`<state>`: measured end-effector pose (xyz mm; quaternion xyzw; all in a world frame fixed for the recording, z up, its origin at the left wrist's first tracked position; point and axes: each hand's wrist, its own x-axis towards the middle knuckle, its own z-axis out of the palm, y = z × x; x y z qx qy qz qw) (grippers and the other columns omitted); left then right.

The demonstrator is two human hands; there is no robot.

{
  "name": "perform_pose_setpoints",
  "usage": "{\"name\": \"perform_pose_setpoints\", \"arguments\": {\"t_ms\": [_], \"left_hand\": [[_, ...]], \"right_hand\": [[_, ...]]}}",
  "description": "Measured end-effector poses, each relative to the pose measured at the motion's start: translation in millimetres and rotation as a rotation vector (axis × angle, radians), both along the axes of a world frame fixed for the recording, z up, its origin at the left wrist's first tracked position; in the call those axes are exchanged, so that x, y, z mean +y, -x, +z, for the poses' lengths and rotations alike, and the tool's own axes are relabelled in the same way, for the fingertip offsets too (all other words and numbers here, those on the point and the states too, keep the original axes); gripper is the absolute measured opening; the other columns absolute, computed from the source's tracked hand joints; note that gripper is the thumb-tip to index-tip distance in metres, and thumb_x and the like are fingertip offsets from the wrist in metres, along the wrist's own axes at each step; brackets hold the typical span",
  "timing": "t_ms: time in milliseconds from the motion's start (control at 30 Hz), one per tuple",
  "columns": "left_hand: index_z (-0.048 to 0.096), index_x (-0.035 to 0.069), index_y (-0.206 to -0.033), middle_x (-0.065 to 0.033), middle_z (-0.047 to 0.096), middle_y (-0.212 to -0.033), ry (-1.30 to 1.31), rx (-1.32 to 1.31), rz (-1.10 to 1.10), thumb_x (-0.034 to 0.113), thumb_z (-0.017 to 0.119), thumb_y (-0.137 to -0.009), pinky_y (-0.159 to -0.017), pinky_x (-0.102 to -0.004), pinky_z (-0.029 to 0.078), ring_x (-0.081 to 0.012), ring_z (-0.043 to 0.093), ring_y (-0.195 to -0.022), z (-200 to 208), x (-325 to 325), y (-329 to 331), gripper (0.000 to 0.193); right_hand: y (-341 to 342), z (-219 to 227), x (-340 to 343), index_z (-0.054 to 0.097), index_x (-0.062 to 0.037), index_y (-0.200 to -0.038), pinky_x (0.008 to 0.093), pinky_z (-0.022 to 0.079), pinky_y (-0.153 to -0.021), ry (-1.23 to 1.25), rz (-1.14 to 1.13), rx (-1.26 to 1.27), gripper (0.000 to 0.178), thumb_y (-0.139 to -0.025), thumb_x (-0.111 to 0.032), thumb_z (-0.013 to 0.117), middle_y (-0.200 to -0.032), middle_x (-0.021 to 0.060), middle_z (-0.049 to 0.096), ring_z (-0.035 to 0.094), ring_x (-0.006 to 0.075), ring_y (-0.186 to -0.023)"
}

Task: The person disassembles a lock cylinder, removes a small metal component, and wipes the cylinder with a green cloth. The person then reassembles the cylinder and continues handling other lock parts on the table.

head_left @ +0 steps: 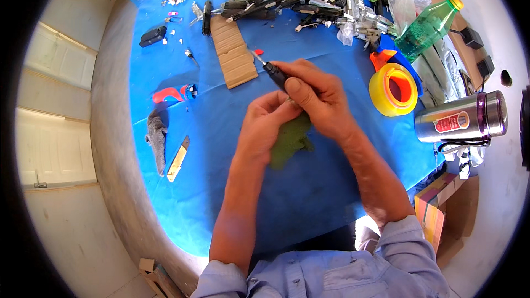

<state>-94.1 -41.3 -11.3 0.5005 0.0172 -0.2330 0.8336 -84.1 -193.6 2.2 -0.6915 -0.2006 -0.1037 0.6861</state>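
Observation:
My right hand point(323, 96) is closed round a slim black pen-like piece point(275, 75) with a thin metal tip, which points up and to the left. Close against it, my left hand point(262, 124) is closed too, its fingertips pinched at the lower end of that piece. A ragged green cloth scrap point(291, 142) hangs below the fingers, apparently held in the left hand; its upper part is hidden. Just past the metal tip lie a small red bit point(259, 52) and a strip of brown cardboard point(233, 55) on the blue-covered table point(193, 198).
Black and silver pen-like parts point(298, 3) are heaped at the back. A green bottle point(430, 27), yellow tape roll point(393, 90) and steel flask point(461, 116) are at right. At left lie a utility knife point(178, 159), grey cloth point(157, 138) and red-and-blue object point(174, 94).

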Motion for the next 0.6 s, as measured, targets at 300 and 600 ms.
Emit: {"name": "perform_pose_setpoints", "arguments": {"t_ms": [300,600], "left_hand": [[0.068,-0.002,-0.088,0.0001,0.066,-0.075,-0.723,-0.745,0.415,0.003,0.073,-0.089,-0.06,-0.021,0.046,-0.005,0.058,-0.068,4,-14,7,0.008],[0.067,0.001,-0.088,-0.0013,0.067,-0.078,-0.188,-0.156,0.166,0.008,0.07,-0.091,-0.058,-0.0218,0.047,-0.0051,0.06,-0.067,2,-6,4,0.009]], "right_hand": [[-1,0,9,0.068,-0.0018,-0.125,0.0193,0.043,-0.066,-0.253,-0.071,0.446,0.032,-0.101,-0.021,0.062,-0.09,-0.0042,0.063,0.052,0.003,-0.079],[-2,-8,6,0.067,-0.0014,-0.126,0.0232,0.044,-0.068,-0.116,-0.031,0.206,0.031,-0.1,-0.018,0.062,-0.093,-0.0027,0.064,0.054,0.0052,-0.081]]}}
